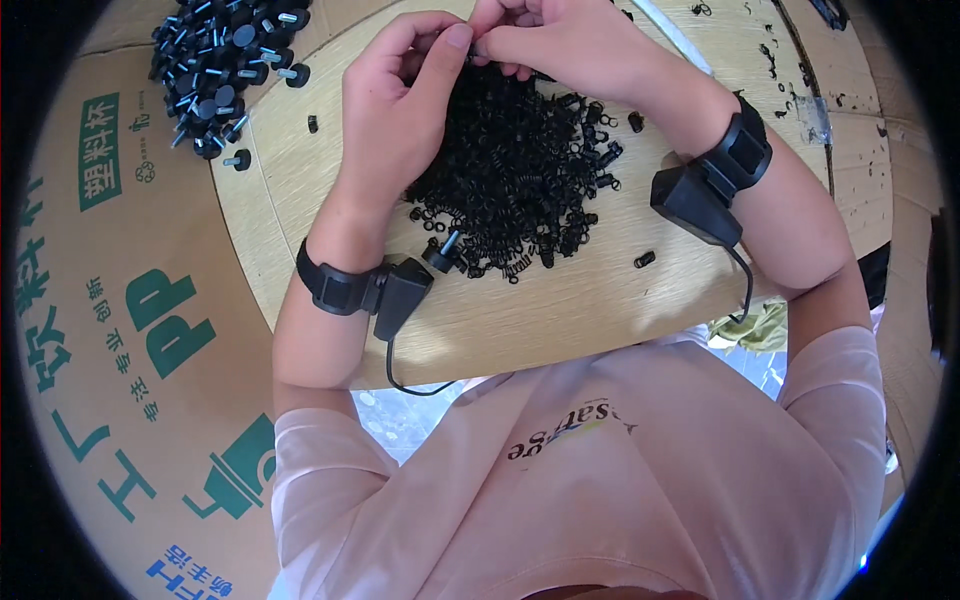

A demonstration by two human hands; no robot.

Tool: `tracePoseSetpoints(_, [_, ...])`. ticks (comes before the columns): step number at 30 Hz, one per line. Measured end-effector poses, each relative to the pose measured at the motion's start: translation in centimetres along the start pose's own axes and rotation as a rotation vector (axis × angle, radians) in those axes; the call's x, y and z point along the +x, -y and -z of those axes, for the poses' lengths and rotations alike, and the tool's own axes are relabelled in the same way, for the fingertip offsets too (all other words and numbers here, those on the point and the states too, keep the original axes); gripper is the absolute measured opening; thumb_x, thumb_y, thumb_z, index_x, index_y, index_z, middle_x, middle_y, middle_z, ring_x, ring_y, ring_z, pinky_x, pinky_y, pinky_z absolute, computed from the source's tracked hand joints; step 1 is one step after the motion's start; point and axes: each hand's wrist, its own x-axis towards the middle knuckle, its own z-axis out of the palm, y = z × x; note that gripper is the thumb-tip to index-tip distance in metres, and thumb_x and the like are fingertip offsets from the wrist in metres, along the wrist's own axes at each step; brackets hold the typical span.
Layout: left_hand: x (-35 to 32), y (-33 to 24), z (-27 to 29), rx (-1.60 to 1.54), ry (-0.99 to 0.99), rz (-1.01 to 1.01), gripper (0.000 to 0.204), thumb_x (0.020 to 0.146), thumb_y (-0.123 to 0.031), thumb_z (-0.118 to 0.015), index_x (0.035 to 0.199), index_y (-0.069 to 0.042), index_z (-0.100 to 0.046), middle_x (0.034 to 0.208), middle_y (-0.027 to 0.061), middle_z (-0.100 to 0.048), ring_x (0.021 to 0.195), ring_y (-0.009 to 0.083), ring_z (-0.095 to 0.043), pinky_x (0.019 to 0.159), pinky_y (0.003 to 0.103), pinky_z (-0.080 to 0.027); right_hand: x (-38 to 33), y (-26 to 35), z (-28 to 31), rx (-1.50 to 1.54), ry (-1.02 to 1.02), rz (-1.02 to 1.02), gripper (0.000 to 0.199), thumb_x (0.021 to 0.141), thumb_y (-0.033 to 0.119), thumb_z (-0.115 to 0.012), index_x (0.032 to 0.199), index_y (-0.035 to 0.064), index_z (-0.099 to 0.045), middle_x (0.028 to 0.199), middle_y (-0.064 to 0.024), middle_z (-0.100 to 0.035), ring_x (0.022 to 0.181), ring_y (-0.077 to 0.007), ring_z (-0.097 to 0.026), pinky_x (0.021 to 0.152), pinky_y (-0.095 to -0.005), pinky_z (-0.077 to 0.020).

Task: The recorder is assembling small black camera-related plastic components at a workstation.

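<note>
My left hand (412, 95) and my right hand (562, 45) meet at the top, over the far edge of a heap of small black plastic parts (520, 180). Thumb and fingers of both are pinched together, fingertips nearly touching. A small dark bit shows between them, too little to name, and the fingers cover the rest. Many parts in the heap look like little rings and short ribbed sleeves. Close to my left wrist, a black-headed screw (440, 253) stands at the heap's near-left edge.
More black-headed screws (215, 75) are piled on cardboard (130, 300) at the far left. Stray black parts (645, 258) lie on the wooden tabletop (560, 315). A pale strip (672, 35) rests beyond my right forearm. Each wrist wears a strapped black device (402, 297) with a cable.
</note>
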Motion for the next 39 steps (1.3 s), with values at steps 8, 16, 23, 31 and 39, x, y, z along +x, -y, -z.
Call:
tracePoseSetpoints(8, [0.04, 0.07, 0.03, 0.018, 0.011, 0.009, 0.021, 0.101, -0.015, -0.066, 0.115, 0.0, -0.069, 0.084, -0.0029, -0.062, 0.067, 0.0029, -0.048, 0.058, 0.019, -0.037, -0.05, 0.02, -0.17, -0.116, -0.042, 0.049, 0.007, 0.091, 0.007, -0.066, 0.091, 0.0003, -0.068, 0.077, -0.0006, -0.066, 0.07, -0.0062, -0.057, 0.062, -0.0247, -0.047])
tracePoseSetpoints(16, [0.1, 0.21, 0.08, 0.009, 0.029, 0.007, 0.022, 0.101, -0.015, -0.066, 0.117, 0.0, -0.068, 0.088, -0.0028, -0.063, 0.068, 0.0028, -0.048, 0.059, 0.02, -0.037, -0.04, 0.05, -0.12, -0.16, -0.044, 0.09, 0.009, 0.088, 0.007, -0.064, 0.092, -0.0009, -0.069, 0.077, -0.0041, -0.068, 0.072, -0.0086, -0.06, 0.065, -0.0265, -0.0496])
tracePoseSetpoints(23, [0.11, 0.43, 0.13, 0.012, 0.038, -0.013, 0.023, 0.1, -0.015, -0.066, 0.117, 0.001, -0.068, 0.09, -0.0026, -0.065, 0.069, 0.0026, -0.049, 0.059, 0.019, -0.038, -0.16, 0.47, -0.2, -0.209, -0.06, 0.108, 0.011, 0.087, 0.008, -0.065, 0.091, -0.0017, -0.069, 0.077, -0.0067, -0.069, 0.072, -0.0106, -0.062, 0.067, -0.0281, -0.0509])
tracePoseSetpoints(31, [0.02, 0.29, 0.19, 0.054, 0.048, -0.011, 0.022, 0.1, -0.014, -0.066, 0.118, -0.001, -0.067, 0.094, -0.0029, -0.065, 0.073, 0.0022, -0.05, 0.06, 0.019, -0.038, -0.13, 0.16, -0.09, -0.264, -0.058, 0.163, 0.011, 0.086, 0.008, -0.065, 0.09, -0.0013, -0.068, 0.076, -0.0078, -0.069, 0.071, -0.0119, -0.062, 0.067, -0.029, -0.051])
tracePoseSetpoints(39, [-0.09, 0.02, 0.12, 0.107, 0.055, -0.013, 0.022, 0.1, -0.014, -0.066, 0.119, -0.003, -0.067, 0.1, -0.0032, -0.068, 0.079, 0.0013, -0.053, 0.062, 0.018, -0.039, -0.45, 0.75, -0.02, -0.272, -0.037, 0.135, 0.01, 0.086, 0.008, -0.065, 0.09, -0.0008, -0.068, 0.075, -0.0073, -0.068, 0.07, -0.0114, -0.061, 0.066, -0.0284, -0.0505])
